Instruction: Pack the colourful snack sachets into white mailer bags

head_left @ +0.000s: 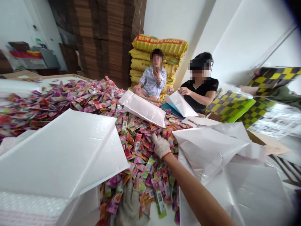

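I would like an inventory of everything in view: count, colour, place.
Small glossy plastic sachets: uncountable, pink, red, purple, green, heaped across the middle
Flat padded envelopes: several, white, left and right foreground
Bulging padded envelope: one, pale pink, on the sachets
Stacked printed sacks: several, yellow, back centre
Stacked cardboard: many sheets, brown, back left
Checked bags: several, yellow and black, right
Striped-shirt co-worker: one, blue-and-white, back centre
Black-top co-worker: one, black, back right, holding white envelope
Left hand, knit-gloved: one, off-white, bottom centre
Right hand, knit-gloved: one, off-white with red cuff, over sachets
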The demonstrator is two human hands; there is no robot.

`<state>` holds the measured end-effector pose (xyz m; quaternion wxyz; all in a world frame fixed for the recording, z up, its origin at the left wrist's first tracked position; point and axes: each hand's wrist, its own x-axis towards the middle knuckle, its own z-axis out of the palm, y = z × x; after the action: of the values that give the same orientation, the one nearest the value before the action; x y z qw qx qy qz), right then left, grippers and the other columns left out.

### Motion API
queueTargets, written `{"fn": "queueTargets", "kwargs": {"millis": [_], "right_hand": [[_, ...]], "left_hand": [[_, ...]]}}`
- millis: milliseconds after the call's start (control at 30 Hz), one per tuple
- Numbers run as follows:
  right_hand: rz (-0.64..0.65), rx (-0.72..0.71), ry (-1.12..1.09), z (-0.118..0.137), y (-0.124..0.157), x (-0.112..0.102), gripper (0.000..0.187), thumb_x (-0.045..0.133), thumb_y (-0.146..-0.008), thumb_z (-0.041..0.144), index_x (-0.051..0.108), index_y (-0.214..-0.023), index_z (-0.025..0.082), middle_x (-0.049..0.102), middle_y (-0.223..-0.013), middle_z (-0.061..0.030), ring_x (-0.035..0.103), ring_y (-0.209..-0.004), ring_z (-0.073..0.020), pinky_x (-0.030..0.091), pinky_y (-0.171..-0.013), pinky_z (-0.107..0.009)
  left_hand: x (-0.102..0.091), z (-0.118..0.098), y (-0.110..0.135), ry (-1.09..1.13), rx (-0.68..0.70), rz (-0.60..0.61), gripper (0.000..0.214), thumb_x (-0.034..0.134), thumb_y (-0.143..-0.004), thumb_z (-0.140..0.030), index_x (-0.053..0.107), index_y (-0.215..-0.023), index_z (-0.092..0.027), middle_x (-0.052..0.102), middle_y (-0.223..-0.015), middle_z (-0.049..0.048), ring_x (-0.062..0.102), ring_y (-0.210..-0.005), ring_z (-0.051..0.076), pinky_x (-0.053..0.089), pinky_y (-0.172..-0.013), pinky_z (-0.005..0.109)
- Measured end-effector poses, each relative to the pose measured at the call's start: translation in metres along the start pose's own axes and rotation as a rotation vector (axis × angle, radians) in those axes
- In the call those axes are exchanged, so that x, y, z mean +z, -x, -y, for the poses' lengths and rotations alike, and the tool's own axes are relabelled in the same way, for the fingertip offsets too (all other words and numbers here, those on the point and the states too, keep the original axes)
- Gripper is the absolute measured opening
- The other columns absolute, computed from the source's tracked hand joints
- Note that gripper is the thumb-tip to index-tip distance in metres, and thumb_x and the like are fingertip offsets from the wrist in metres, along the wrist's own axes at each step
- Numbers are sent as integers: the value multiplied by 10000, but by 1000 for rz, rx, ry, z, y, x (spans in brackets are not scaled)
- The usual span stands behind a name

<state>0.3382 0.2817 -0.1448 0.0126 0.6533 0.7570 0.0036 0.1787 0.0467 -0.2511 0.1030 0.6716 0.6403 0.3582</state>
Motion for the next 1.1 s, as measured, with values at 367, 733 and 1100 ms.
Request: {"fn": "queueTargets", "kwargs": {"millis": [367, 733, 1100], "right_hand": [[74, -140, -544, 38, 165, 32, 835, 648, -683, 166, 485, -1498, 242, 629, -1388, -70, 596, -1273, -238, 446, -1113, -311], [230, -81, -805, 40, 237, -14, 1382, 860, -561, 462, 46, -1634, 150, 95, -1670, -225, 181, -1543, -357, 247, -1235, -482], [11, 171, -894, 94, 196, 19, 757, 697, -589, 155, 606, -1337, 222, 519, -1377, -187, 551, -1220, -412, 373, -1062, -607]], "left_hand": [[-20, -3, -25, 281, -8, -160, 656, 493, -995, -387, 309, -1580, -154, 310, -1629, 188, 282, -1530, 321, 333, -1235, 515], [-166, -41, 13, 24, 320, 99, 253, 507, -957, -249, 727, -1071, -199, 660, -1300, 109, 647, -1179, 212, 538, -1025, 313], [-319, 77, -120, -579, 54, 228, 338, 563, -719, 25, 670, -1035, -32, 731, -955, 37, 664, -907, 171, 478, -983, 475]]}}
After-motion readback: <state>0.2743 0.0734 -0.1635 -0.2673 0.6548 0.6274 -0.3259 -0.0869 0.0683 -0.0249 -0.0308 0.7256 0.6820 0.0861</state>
